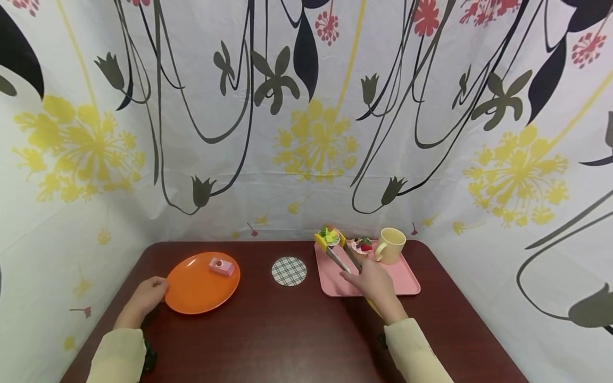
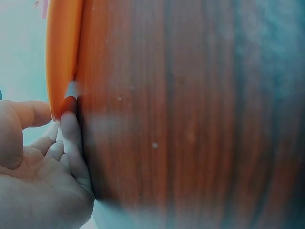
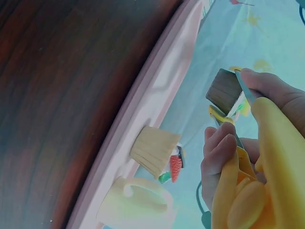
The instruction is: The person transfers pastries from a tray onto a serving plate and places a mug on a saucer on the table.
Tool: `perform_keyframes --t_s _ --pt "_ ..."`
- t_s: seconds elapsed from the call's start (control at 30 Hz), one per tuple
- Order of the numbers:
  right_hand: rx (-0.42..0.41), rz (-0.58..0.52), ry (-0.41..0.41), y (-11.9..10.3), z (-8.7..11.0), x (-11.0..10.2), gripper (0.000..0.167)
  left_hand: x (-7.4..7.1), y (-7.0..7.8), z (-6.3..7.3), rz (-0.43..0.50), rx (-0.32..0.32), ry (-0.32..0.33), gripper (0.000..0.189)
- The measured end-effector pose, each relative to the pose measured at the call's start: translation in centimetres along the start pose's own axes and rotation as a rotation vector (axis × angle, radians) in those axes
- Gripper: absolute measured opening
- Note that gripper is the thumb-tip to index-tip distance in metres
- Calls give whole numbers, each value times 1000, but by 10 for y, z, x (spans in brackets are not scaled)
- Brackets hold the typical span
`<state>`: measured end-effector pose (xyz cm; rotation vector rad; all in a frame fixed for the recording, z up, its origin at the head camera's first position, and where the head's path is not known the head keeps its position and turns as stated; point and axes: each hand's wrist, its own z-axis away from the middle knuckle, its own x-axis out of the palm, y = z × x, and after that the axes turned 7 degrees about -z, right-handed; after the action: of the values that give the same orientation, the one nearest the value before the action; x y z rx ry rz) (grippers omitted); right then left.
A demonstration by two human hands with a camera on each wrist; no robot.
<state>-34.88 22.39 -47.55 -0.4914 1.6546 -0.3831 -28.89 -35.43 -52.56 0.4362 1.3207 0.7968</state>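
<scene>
At the table's left side my left hand (image 1: 148, 293) pinches the near-left rim of an orange plate (image 1: 191, 291), thumb above and fingers below in the left wrist view. On that plate lies a small pink toy cake slice (image 1: 222, 266). My right hand (image 1: 375, 281) holds metal tongs (image 1: 339, 259) with yellow handles and tips. Between the tips is a toy cupcake (image 3: 224, 90) with green and yellow topping, raised above the pink tray (image 1: 335, 284). A second cupcake (image 1: 361, 246), topped with a strawberry, stands on the tray beside a cream mug (image 1: 391, 246).
A round checked coaster (image 1: 289, 271) lies between plate and tray on the dark brown wooden table (image 1: 268, 335). Behind the table and along both sides hangs a white curtain (image 1: 230, 159) with flower patterns.
</scene>
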Motion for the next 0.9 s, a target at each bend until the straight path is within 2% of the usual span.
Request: perform_keyframes --t_s 0.23,0.5,0.9 --pt "-66 -21 29 -6 4 2 80 2 -3 -1 -2 -3 0 46" --pt "-82 -38 26 -19 5 -2 58 2 -3 -3 12 -13 1 49" --pt "-117 -94 43 -48 9 -2 46 1 -2 -2 19 -5 -3 53"
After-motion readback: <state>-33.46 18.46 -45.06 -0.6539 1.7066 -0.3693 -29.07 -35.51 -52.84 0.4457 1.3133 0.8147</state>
